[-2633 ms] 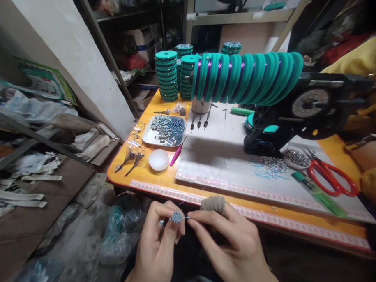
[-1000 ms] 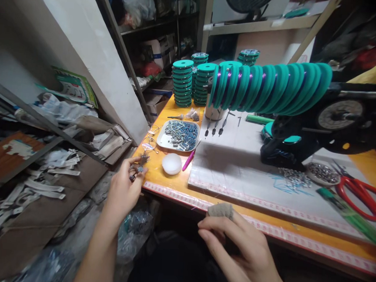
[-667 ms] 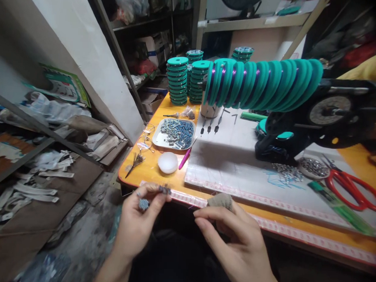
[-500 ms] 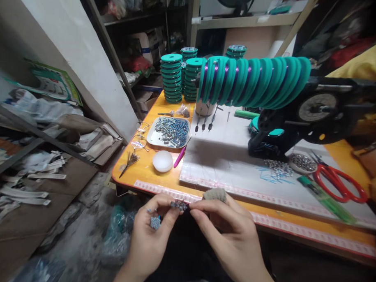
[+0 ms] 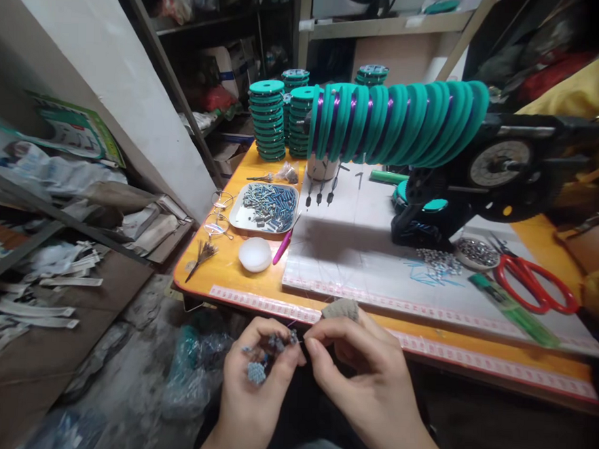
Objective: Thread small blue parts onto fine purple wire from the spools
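Note:
In front of the table edge, my left hand (image 5: 259, 383) is closed around small blue-grey pieces. A rounded clump of them (image 5: 255, 373) shows near its palm, and darker bits (image 5: 278, 343) sit at thumb and forefinger. My right hand (image 5: 366, 367) pinches with thumb and forefinger close beside the left fingertips. A very thin line (image 5: 300, 341) appears between the two hands; its ends are hidden. Greyish cloth (image 5: 340, 310) wraps one of the right fingers.
Behind stand a black winding machine (image 5: 503, 163) with a row of green spools (image 5: 396, 120), stacked spools (image 5: 267, 122), and a white tray (image 5: 235, 216) of small metal parts. Nearby are a white bowl (image 5: 255, 256), magenta pen-like tool (image 5: 282, 248), red-handled scissors (image 5: 547, 285) and green cutter (image 5: 515, 310).
My left hand has shifted slightly right and turned, so its fingers sit looser around the pieces. The right hand stays nearly in place. The whole view has moved slightly.

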Motion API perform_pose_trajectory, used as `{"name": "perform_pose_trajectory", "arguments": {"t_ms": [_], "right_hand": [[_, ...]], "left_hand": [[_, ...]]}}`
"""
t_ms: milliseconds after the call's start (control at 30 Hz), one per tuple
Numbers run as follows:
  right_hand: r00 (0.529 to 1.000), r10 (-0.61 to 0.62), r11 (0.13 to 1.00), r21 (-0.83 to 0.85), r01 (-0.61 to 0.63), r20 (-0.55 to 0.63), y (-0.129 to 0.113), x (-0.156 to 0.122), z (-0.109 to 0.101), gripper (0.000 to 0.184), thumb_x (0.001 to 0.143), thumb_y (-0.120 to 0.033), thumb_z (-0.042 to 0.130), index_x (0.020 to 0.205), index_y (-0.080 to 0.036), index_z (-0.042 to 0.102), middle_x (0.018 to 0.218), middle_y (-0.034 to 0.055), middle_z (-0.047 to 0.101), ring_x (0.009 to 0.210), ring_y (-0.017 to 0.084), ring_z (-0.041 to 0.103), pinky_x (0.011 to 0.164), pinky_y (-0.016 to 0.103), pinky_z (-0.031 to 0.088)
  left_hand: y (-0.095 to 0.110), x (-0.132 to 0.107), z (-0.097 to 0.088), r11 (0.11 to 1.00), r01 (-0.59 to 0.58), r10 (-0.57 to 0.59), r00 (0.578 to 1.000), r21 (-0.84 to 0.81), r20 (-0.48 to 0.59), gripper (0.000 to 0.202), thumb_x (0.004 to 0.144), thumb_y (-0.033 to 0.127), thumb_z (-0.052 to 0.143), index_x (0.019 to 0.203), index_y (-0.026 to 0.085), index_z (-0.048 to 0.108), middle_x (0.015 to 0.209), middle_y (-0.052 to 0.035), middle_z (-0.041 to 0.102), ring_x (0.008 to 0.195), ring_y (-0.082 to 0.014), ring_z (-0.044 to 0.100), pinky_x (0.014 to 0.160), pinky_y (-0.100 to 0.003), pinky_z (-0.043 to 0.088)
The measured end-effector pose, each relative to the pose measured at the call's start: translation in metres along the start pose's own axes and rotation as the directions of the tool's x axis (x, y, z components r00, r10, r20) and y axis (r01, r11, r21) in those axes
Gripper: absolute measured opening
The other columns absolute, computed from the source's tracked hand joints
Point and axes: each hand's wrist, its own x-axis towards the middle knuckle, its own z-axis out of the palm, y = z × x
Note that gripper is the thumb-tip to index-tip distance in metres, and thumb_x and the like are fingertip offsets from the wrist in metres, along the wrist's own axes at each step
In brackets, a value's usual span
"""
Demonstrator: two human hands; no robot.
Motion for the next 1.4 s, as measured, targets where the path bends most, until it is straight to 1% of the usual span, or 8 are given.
{"name": "perform_pose_trajectory", "arguments": {"t_ms": [200,333,433,533,733,900,1133,1400], "right_hand": [[0.998,-0.048,0.999,-0.005,0.048,-0.026,-0.002,-0.001,-0.003,0.011,0.090,-0.015,0.067,0.088,-0.024,0.073,0.074,-0.0015,0.065,0.061,0.011,0.061,0.049,0.019,0.047],[0.990,-0.100,0.995,-0.021,0.098,-0.097,-0.006,0.000,-0.003,0.012,0.088,-0.014,0.071,0.093,-0.024,0.076,0.074,-0.0010,0.066,0.060,0.010,0.061,0.049,0.018,0.047],[0.991,-0.097,0.995,-0.037,0.094,-0.092,-0.008,0.001,-0.001,0.013,0.087,-0.012,0.071,0.092,-0.022,0.076,0.072,-0.0008,0.065,0.056,0.010,0.058,0.047,0.018,0.047],[0.996,-0.046,0.999,-0.004,0.046,-0.078,-0.009,0.001,0.000,0.011,0.087,-0.012,0.069,0.087,-0.021,0.075,0.072,-0.0003,0.065,0.055,0.010,0.059,0.045,0.017,0.047],[0.999,-0.007,1.000,0.009,0.008,-0.043,-0.005,-0.001,-0.001,0.010,0.089,-0.016,0.069,0.087,-0.025,0.074,0.074,-0.0018,0.068,0.061,0.010,0.063,0.050,0.017,0.049],[0.999,-0.052,0.995,-0.089,0.053,0.015,0.001,-0.003,-0.006,0.012,0.090,-0.016,0.069,0.092,-0.026,0.076,0.072,-0.0028,0.065,0.061,0.011,0.059,0.058,0.021,0.051],[0.982,-0.151,0.972,-0.163,0.168,0.114,-0.002,-0.003,-0.007,0.015,0.092,-0.009,0.062,0.095,-0.017,0.075,0.079,0.0036,0.065,0.071,0.014,0.064,0.062,0.024,0.052],[0.977,-0.183,0.956,-0.215,0.202,0.106,-0.004,-0.003,-0.007,0.017,0.091,-0.009,0.062,0.094,-0.017,0.076,0.076,0.0045,0.065,0.067,0.015,0.064,0.059,0.026,0.052]], "left_hand": [[-0.005,0.004,0.000,0.989,0.021,-0.018,1.000,-0.143,0.022,0.010,0.092,0.020,0.068,0.082,0.021,0.065,0.071,0.0025,0.065,0.066,-0.0112,0.063,0.066,-0.019,0.052],[-0.004,0.006,-0.004,0.991,-0.136,0.135,0.990,0.010,0.039,0.012,0.092,0.013,0.065,0.087,0.024,0.066,0.078,0.0035,0.067,0.071,-0.0109,0.064,0.068,-0.019,0.052],[-0.004,0.005,-0.005,0.943,-0.303,0.287,0.950,0.141,0.121,0.021,0.090,0.006,0.064,0.096,0.026,0.066,0.085,0.0031,0.068,0.077,-0.0115,0.064,0.070,-0.018,0.053],[-0.005,0.004,-0.004,0.926,-0.341,0.319,0.936,0.159,0.150,0.026,0.090,0.003,0.063,0.099,0.027,0.064,0.087,0.0030,0.066,0.080,-0.0116,0.064,0.072,-0.019,0.053],[-0.001,0.002,0.000,0.999,-0.035,0.037,0.997,-0.024,0.069,0.005,0.092,0.022,0.068,0.089,0.026,0.068,0.084,0.0019,0.067,0.078,-0.0116,0.064,0.072,-0.018,0.052],[0.004,0.005,-0.001,0.970,0.191,-0.190,0.982,-0.147,0.024,0.024,0.084,0.039,0.077,0.076,0.018,0.069,0.068,0.0006,0.061,0.062,-0.0107,0.053,0.059,-0.018,0.046],[0.008,0.007,0.002,0.965,0.232,-0.231,0.973,-0.125,0.016,0.030,0.080,0.042,0.080,0.069,0.016,0.069,0.064,0.0001,0.059,0.058,-0.0106,0.049,0.058,-0.021,0.043],[0.001,0.005,-0.002,0.961,0.232,-0.221,0.972,-0.149,0.086,0.024,0.084,0.038,0.077,0.074,0.017,0.069,0.067,0.0004,0.060,0.060,-0.0103,0.050,0.058,-0.020,0.043]]}}
